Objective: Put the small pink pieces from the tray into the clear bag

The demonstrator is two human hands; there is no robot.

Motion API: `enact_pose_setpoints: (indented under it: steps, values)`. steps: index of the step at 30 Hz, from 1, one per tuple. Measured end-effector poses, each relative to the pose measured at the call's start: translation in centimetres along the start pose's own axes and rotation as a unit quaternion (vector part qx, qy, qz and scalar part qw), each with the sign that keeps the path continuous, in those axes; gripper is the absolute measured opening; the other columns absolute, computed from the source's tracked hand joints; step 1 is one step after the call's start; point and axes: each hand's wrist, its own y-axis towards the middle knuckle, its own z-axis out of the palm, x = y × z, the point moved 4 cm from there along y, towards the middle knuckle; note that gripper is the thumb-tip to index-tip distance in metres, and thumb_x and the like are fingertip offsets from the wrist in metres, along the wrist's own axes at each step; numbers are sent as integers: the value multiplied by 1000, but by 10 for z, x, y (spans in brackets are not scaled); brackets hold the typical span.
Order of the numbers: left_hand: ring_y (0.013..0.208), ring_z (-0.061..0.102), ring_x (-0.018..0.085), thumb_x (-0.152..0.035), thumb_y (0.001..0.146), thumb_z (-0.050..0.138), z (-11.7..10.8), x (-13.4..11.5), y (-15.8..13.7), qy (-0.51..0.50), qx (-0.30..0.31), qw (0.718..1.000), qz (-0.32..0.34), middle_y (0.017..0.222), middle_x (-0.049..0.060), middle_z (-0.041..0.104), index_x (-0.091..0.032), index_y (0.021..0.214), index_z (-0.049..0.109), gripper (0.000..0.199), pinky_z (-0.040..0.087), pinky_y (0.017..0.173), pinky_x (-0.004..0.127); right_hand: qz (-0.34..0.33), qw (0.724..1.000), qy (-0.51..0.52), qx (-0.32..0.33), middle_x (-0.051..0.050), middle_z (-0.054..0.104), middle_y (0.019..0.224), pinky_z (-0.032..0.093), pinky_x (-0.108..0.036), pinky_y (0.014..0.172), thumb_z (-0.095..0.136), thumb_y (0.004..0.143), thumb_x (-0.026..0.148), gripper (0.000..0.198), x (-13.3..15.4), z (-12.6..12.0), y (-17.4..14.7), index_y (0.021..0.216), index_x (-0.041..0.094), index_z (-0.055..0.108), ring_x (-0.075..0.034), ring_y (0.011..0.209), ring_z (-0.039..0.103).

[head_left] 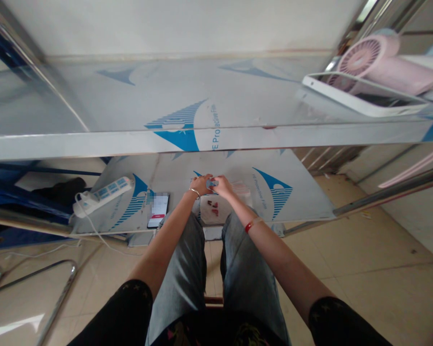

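Note:
My left hand (199,184) and my right hand (222,186) meet over the lower shelf board. Between their fingertips is a small light-blue piece (211,183), too small to name, and both hands are closed on it. Just below them, close to my knees, lies a pale sheet or shallow tray (205,217). Several small dark and red pieces (213,206) rest on it. Beside my right wrist is what looks like a clear plastic packet (242,191) with reddish lines.
A phone (159,210) and a white power strip (110,194) with a cable lie to the left on the lower board (234,161). An upper metal shelf (122,108) juts out above my hands. It bears a pink fan (400,72) and a white-framed tray (364,98).

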Motion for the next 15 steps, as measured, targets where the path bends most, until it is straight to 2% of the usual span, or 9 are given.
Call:
enact_pose_setpoints:
  steps: [5, 7, 9, 12, 15]
  values:
    - [113, 58, 25, -39, 71, 70, -1, 3, 1, 8, 4, 1000, -16, 118, 6, 65, -26, 121, 54, 54, 39, 97, 38, -16, 998, 47, -23, -6, 69, 105, 46, -23, 84, 62, 80, 27, 27, -2, -5, 5, 103, 17, 71, -16, 96, 63]
    - [113, 57, 26, -40, 71, 71, -1, 5, 1, 14, 3, 1000, -19, 120, 7, 64, -23, 116, 58, 50, 39, 97, 39, -11, 997, 58, -45, -6, 70, 103, 46, -22, 84, 58, 83, 25, 24, -4, -12, 6, 101, 15, 71, -15, 92, 64]
    - [114, 56, 26, -41, 71, 71, -1, 9, 2, 16, 3, 1000, -24, 120, 8, 64, -23, 113, 61, 47, 39, 97, 39, 4, 998, 44, -38, -7, 70, 103, 46, -22, 83, 59, 82, 23, 22, -8, -16, 5, 98, 14, 71, -15, 93, 64]
    - [114, 56, 26, -41, 71, 71, 0, 13, 3, 18, 1, 999, -36, 120, 8, 64, -23, 113, 63, 46, 40, 96, 39, 31, 997, -20, 62, -7, 72, 96, 46, -22, 76, 65, 76, 18, 18, -17, -7, 1, 92, 15, 72, -16, 87, 65]
    - [114, 56, 26, -38, 73, 71, 1, 14, 4, 16, 1, 999, -43, 120, 8, 64, -23, 114, 62, 45, 41, 96, 38, 39, 981, -62, 179, -5, 72, 83, 46, -21, 69, 68, 70, 11, 15, -25, 11, -5, 85, 14, 72, -15, 75, 64]
